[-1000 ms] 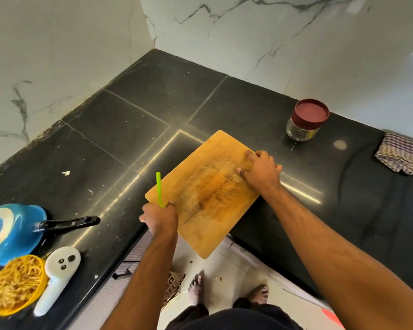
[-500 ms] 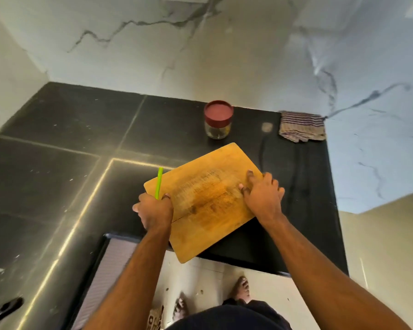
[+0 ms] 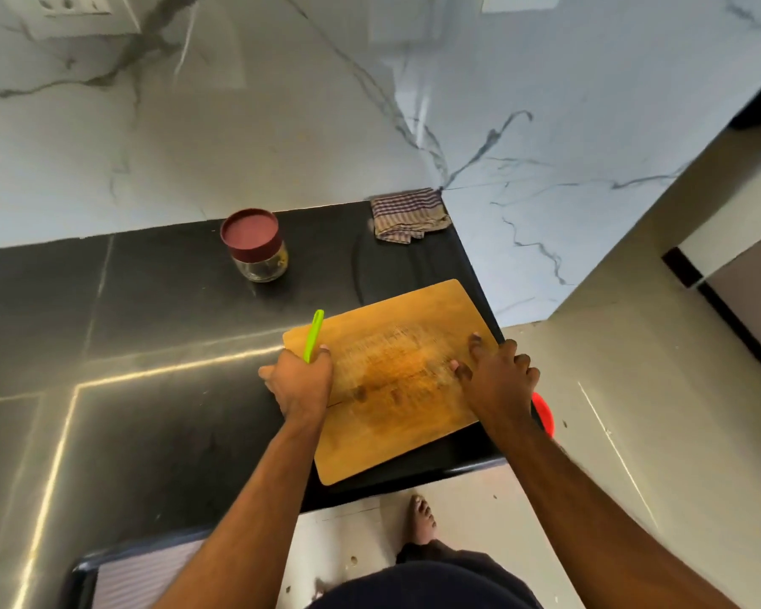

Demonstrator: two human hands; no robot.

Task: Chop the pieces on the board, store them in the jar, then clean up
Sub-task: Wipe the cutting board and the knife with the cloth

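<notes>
Wooden board (image 3: 396,380) lay at the black counter (image 3: 159,432) corner, partly overhanging its edge, left hand (image 3: 299,382) curled in a grip round the board's left edge and a green knife (image 3: 313,336), right hand (image 3: 497,380) clasped the right edge, fingers curled over, red-lidded jar (image 3: 255,246) stood well apart behind, striped cloth (image 3: 407,215) by the wall.

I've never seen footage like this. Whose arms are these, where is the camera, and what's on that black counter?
No machine here: a person wears a camera on the head, looking down at their own arms. The left hand grips the wooden chopping board at its left edge, along with a green-handled tool, probably a knife, though its blade is hidden. The right hand grips the board's right edge, fingers lying on top. The board is bare of pieces. Behind it on the black counter stand a glass jar with a maroon lid and a folded striped cloth.
</notes>
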